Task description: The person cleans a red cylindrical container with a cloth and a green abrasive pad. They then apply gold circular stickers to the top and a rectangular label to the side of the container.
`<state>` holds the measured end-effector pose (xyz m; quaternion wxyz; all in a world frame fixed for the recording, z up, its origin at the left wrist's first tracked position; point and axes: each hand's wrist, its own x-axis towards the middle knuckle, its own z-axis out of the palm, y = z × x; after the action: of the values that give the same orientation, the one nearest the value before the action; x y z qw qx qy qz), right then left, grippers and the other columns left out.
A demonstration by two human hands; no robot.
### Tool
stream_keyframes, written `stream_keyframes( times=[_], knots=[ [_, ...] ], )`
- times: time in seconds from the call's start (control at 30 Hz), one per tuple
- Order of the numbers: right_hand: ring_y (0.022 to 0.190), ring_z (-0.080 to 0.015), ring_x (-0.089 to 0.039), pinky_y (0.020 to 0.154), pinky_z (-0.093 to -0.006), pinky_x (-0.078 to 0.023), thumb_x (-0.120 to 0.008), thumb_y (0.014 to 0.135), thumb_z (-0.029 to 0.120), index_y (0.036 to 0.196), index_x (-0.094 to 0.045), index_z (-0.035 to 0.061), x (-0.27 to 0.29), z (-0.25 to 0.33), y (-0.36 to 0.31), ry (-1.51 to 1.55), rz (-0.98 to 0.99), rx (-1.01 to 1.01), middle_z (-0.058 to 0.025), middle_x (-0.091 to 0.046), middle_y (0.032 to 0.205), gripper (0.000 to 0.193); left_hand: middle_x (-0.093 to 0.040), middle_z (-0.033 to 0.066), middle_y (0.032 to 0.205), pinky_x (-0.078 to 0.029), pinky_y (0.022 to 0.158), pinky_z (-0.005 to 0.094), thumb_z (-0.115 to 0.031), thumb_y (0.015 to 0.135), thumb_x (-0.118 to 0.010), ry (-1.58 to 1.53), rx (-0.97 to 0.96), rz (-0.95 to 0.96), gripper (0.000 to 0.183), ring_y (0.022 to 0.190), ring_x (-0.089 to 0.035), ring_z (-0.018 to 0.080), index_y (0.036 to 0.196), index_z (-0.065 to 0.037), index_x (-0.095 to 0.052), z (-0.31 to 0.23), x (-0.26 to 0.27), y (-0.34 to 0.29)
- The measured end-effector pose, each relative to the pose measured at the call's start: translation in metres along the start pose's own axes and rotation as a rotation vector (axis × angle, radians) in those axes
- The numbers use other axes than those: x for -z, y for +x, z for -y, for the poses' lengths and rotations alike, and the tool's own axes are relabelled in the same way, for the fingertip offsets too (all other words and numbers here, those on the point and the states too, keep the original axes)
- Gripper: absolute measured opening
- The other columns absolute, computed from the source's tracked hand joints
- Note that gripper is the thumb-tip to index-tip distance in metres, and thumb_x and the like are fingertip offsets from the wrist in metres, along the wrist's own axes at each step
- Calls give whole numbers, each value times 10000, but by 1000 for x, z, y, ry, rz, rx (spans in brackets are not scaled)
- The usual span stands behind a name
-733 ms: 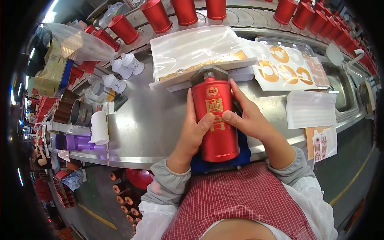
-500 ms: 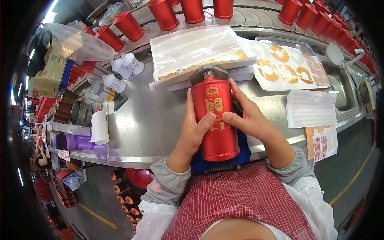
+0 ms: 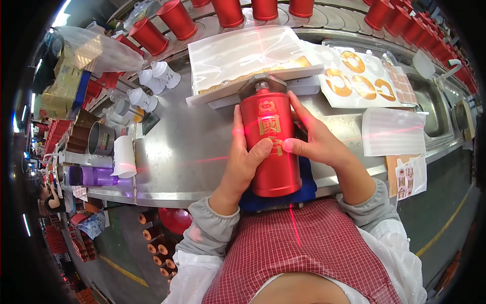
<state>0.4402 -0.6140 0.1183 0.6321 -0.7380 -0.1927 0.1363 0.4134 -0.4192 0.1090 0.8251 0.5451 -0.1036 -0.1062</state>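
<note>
A red metallic bottle [image 3: 276, 175] with gold characters and a small gold emblem lies in front of me, its neck pointing away. My left hand [image 3: 245, 157] wraps its left side, thumb on the front. From the right, my right hand [image 3: 316, 139] grips it too, thumb pressed by the lower character. Under the bottle is a blue cloth [image 3: 306, 190] at the counter's near edge. A dark hexagonal piece [image 3: 248, 87] sits behind the bottle's neck. Red laser lines cross the bottle and my hands.
Beyond the bottle is a stack of white sheets [image 3: 243, 53] with gold trim. Gold ring decals [image 3: 364, 86] and a white foam sheet [image 3: 394, 133] lie right, near a sink [image 3: 430, 109]. Red bottles [image 3: 228, 12] line a conveyor. White bottles [image 3: 164, 75] and a paper roll [image 3: 124, 157] stand left.
Red laser lines have appeared across the bottle, counter and apron. Both hands still hold the bottle, its position nearly the same. Red bottles on the conveyor have shifted.
</note>
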Motion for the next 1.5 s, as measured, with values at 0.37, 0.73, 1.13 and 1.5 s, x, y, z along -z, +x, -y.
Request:
stream_keyframes(
  times=[0.37, 0.73, 1.13, 1.5],
  knots=[
    [733, -153, -641, 650, -288, -499, -663, 846, 86, 1087, -578, 12, 25, 43, -35, -375, -187, 58, -84, -669, 848, 266, -468, 264, 1307, -151, 1132, 509, -525, 933, -447, 1071, -735, 132, 715, 1275, -413, 364, 1340, 62, -445, -17, 27, -3],
    [765, -305, -573, 679, -398, -482, -706, 750, 90, 889, -595, 53, 14, 55, 15, -791, -69, 760, -95, -585, 816, 182, -629, 198, 1191, -219, 1120, 446, -405, 1013, -332, 880, -718, -64, 612, 1256, -448, 380, 1412, 59, -305, 0, 35, 20],
    [784, -328, -600, 702, -407, -473, -703, 778, 143, 955, -637, 95, 14, 60, 67, -920, -305, 623, -108, -627, 853, 195, -445, 243, 1391, -239, 1118, 412, -450, 1004, -332, 718, -597, -132, 717, 1360, -345, 341, 1435, 110, -207, 36, 26, -38],
    [783, -83, -559, 718, -228, -463, -672, 876, 86, 1035, -599, 3, 23, 6, -26, -207, -591, 301, -6, -627, 899, 194, -635, 44, 1146, -229, 1114, 527, -497, 910, -483, 1195, -925, 446, 522, 1184, -521, 249, 1202, -81, -603, -23, 12, -1]
  ],
)
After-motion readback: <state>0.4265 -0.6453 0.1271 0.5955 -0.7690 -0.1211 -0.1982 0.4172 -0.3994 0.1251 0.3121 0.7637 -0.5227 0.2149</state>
